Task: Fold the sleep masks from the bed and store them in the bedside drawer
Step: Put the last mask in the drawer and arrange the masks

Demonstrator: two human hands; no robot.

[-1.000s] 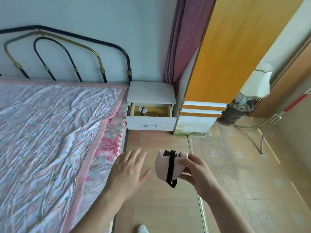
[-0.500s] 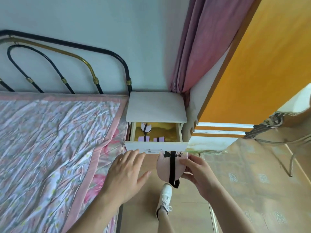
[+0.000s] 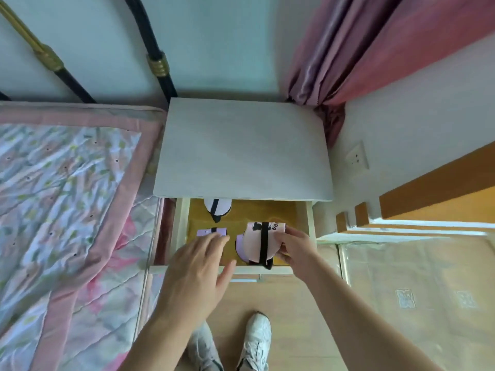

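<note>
The white bedside drawer (image 3: 310, 218) is pulled out, its bottom yellow. My right hand (image 3: 296, 247) grips a folded pink sleep mask (image 3: 254, 243) with a black strap, held over the drawer's right front part. Under it lies a purple mask (image 3: 239, 246), partly covered. A folded white mask (image 3: 217, 206) lies at the back left of the drawer, half under the nightstand top. Another purple mask (image 3: 205, 232) lies at the front left, partly hidden by my left hand (image 3: 198, 274), which hovers flat with fingers apart and nothing in it.
The white nightstand top (image 3: 242, 148) overhangs the drawer. The bed with a floral quilt (image 3: 61, 199) is at the left, its metal headboard (image 3: 156, 62) behind. A pink curtain (image 3: 356, 49) and an orange wardrobe (image 3: 442, 199) stand at the right. My white shoes (image 3: 254, 341) are on the wooden floor.
I have stepped up to the nightstand and now look down into the drawer. My right hand has carried the pink mask forward over the drawer; my left hand came along beside it.
</note>
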